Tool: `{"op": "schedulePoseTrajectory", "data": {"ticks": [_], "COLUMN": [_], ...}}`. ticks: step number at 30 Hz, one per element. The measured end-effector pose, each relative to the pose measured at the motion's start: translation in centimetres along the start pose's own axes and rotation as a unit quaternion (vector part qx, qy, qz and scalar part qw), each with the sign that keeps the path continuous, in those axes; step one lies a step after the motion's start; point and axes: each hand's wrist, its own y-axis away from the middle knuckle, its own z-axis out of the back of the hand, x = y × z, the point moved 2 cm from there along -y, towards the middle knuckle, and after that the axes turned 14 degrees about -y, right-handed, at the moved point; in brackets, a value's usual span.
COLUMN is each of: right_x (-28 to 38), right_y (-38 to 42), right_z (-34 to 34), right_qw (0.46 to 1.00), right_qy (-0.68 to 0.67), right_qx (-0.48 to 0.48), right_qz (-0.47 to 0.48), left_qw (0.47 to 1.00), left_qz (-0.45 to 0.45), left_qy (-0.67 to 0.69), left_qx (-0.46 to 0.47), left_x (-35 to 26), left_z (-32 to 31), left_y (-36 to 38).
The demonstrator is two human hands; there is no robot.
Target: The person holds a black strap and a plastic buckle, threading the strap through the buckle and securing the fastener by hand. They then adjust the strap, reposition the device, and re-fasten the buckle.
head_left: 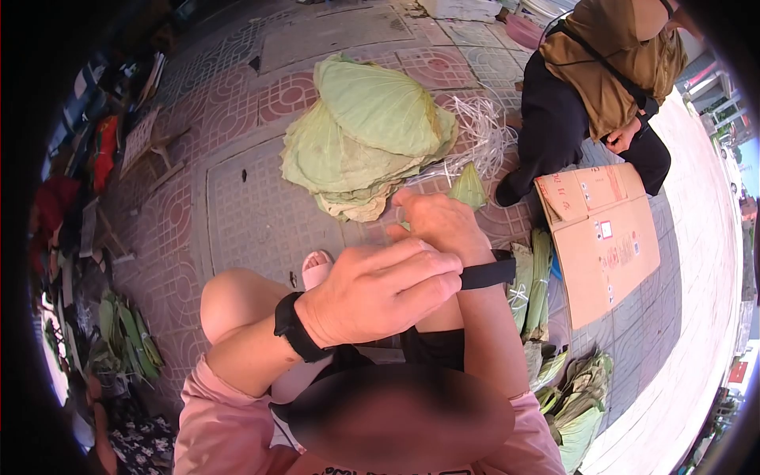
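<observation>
My left hand reaches across to my right wrist. Its fingers are closed at the edge of the black wristband there; their tips are partly hidden. My right hand is held out in front, fingers loosely bent and apart. A small bit of green shows by its thumb, too little to name. Another black wristband circles my left wrist. Just beyond my hands, a pile of large, flat green leaves lies on the paving. A folded green leaf piece rests beside my right hand.
White string lies tangled beside the leaf pile. At right stands a flattened cardboard box, near a seated person in a brown top. Leaf bundles are at lower right, with more green leaves at left near a wooden stool.
</observation>
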Motion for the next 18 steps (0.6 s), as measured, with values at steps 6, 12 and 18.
{"op": "schedulePoseTrajectory", "data": {"ticks": [6, 12, 18], "right_x": [-3.9, -1.9, -1.0], "right_y": [0.2, 0.6, 0.5], "right_z": [-4.0, -3.6, -3.0], "right_qw": [0.966, 0.981, 0.986], "right_qy": [-0.120, -0.042, -0.027], "right_qx": [-0.173, -0.154, -0.132], "right_qz": [0.151, 0.113, 0.093], "left_qw": [0.974, 0.960, 0.926], "left_qz": [0.125, 0.167, 0.235], "left_qy": [0.186, 0.199, 0.261], "left_qx": [0.038, 0.110, 0.140], "left_x": [0.8, 0.7, 1.3], "left_z": [0.1, -2.0, -3.0], "left_y": [-2.4, -3.5, -6.5]}}
